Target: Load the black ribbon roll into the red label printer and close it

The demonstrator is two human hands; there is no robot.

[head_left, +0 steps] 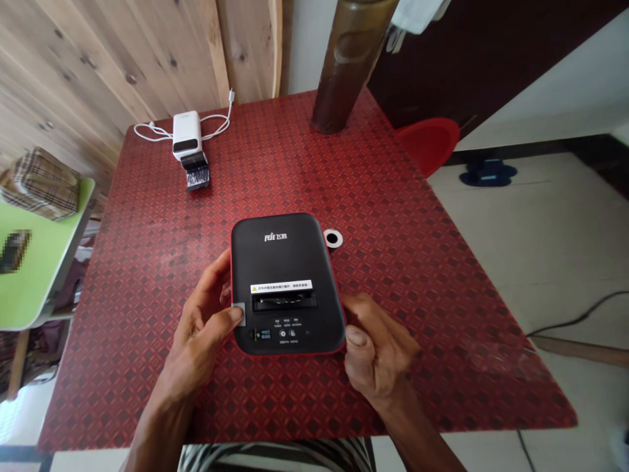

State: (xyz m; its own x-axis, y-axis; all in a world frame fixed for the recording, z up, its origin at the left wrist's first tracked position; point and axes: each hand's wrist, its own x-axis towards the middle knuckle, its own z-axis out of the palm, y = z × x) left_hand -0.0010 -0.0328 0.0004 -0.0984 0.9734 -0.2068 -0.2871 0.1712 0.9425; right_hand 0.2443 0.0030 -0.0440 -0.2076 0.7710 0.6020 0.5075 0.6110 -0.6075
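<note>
A black receipt printer (285, 275) with a red edge lies flat on the red patterned table (393, 216), its paper slot and small buttons toward me. My left hand (204, 331) grips its left side, the thumb pressed on a grey tab beside the slot. On the printer's right near corner, my right hand (376, 351) is curled with the thumb against the edge. A small white ring-shaped roll (333, 238) lies just past the printer's right side.
A white power bank (187, 134) with a white cable (216, 124) and a dark foil packet (196, 176) lies at the table's far left. A brown post (344, 59) rises at the far edge. A green table (34, 262) stands left; a red stool (430, 144) right.
</note>
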